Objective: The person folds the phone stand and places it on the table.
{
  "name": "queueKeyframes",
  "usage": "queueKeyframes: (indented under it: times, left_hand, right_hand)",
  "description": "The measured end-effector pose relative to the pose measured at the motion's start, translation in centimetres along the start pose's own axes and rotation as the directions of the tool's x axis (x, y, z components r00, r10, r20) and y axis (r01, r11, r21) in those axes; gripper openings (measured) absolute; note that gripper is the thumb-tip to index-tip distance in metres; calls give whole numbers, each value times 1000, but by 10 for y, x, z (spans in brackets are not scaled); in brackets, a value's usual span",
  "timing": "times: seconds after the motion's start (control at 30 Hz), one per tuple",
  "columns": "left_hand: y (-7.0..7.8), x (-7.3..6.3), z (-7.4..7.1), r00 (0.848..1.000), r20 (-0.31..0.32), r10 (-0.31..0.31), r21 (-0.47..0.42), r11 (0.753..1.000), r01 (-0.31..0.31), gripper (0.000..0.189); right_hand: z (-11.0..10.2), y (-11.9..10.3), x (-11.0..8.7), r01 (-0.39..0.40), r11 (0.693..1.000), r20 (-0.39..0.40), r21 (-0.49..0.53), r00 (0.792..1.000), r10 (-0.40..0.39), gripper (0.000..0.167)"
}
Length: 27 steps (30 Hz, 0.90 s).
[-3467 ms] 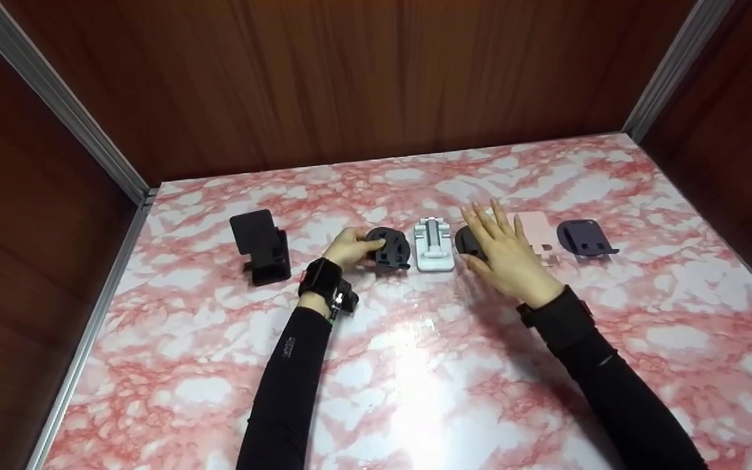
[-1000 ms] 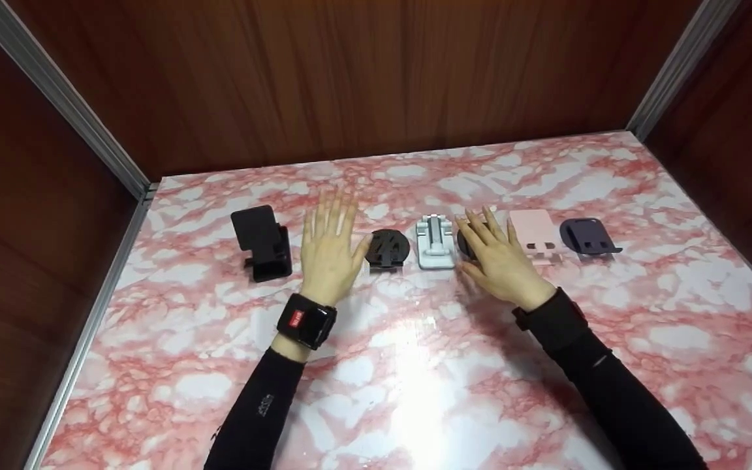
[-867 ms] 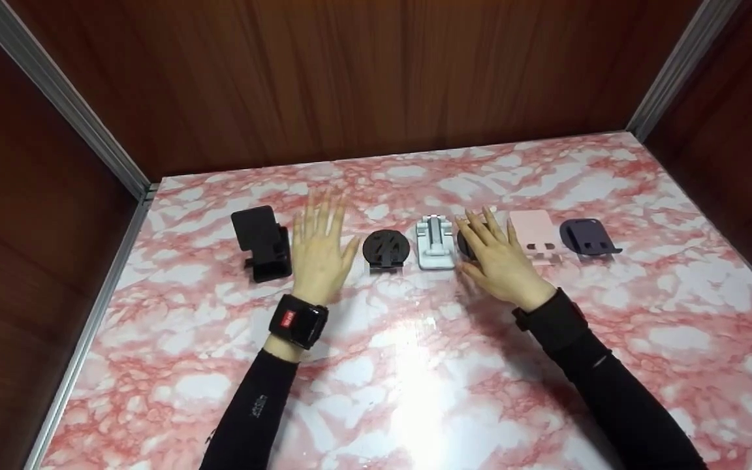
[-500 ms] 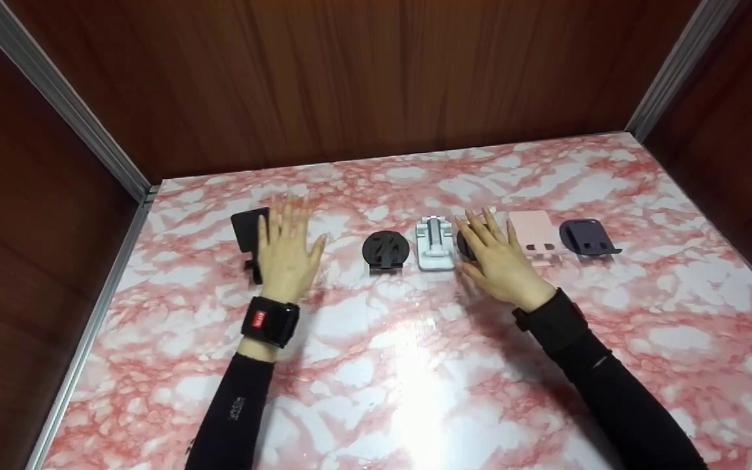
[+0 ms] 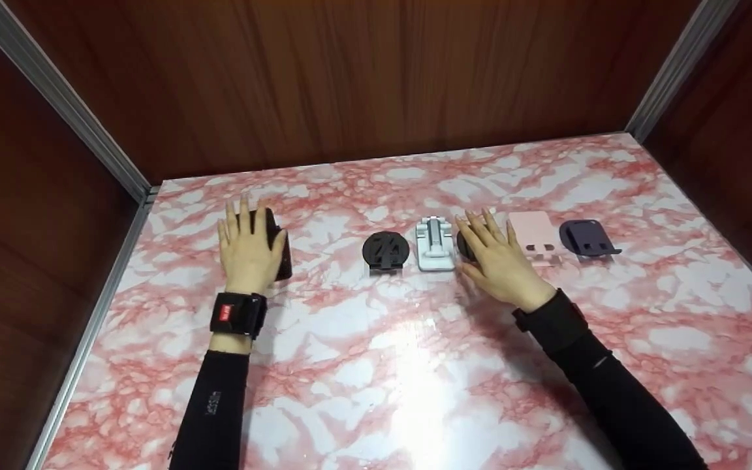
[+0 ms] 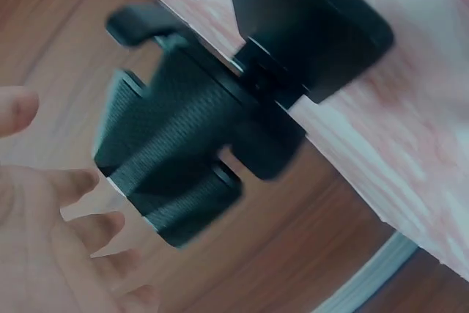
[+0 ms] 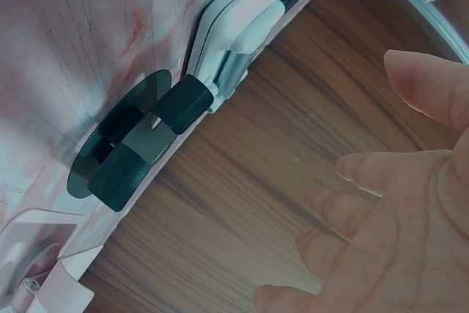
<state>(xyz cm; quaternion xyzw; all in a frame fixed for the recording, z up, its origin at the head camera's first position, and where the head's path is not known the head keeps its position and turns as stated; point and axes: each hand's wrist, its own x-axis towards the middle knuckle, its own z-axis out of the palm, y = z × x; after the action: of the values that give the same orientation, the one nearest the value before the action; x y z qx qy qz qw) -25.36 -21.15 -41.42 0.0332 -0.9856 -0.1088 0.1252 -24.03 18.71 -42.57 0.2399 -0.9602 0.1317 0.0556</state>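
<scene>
My left hand (image 5: 249, 261) is spread flat, palm down, over a black phone stand (image 5: 282, 261) at the left. In the left wrist view a gap shows between the fingers and the textured stand (image 6: 176, 122). My right hand (image 5: 503, 264), fingers straight, hovers over a dark round phone stand (image 5: 465, 247), which it partly hides. The right wrist view shows that stand (image 7: 121, 144) apart from the right palm (image 7: 396, 210). Neither hand holds anything.
Between the hands stand a black round phone stand (image 5: 386, 250) and a silver-white folded one (image 5: 435, 245). Right of my right hand are a pink stand (image 5: 532, 228) and a dark purple one (image 5: 588, 236). Wood-look panels (image 5: 376, 78) wall the marbled table (image 5: 350, 365).
My left hand let go of the black round stand, flattened, and moved left until it was over the black phone stand. The right hand has stayed nearly still.
</scene>
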Motion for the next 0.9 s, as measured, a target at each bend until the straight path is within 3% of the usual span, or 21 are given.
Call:
queueKeyframes:
  times: [0.17, 0.3, 0.43, 0.63, 0.8, 0.87, 0.9]
  left_hand:
    - [-15, 4, -2, 1000, 7, -23, -96, 995, 23, 73]
    - [-27, 6, -1, 999, 1, -47, -243, 969, 46, 74]
    - [-38, 8, -2, 996, 30, -87, -402, 911, 92, 74]
    - [-50, 7, -3, 979, 127, -156, -599, 775, 201, 62]
    - [-56, 7, 0, 974, 161, -161, -616, 755, 227, 52]
    - [-57, 8, 1, 976, 164, -145, -648, 730, 218, 46]
    - [-57, 8, 2, 976, 168, -139, -675, 705, 217, 43]
  right_hand:
    - [1, 0, 0, -6, 1000, 5, 7, 1000, 5, 71]
    - [1, 0, -1, -4, 1000, 5, 12, 1000, 4, 70]
    - [1, 0, -1, -1, 1000, 1, 8, 1000, 1, 69]
    - [1, 0, -2, -1, 1000, 1, 7, 1000, 1, 68]
    - [2, 1, -1, 5, 1000, -7, 7, 1000, -5, 67]
    - [2, 1, -1, 7, 1000, -11, 4, 1000, -7, 66]
    - [2, 1, -1, 6, 1000, -9, 5, 1000, -6, 67]
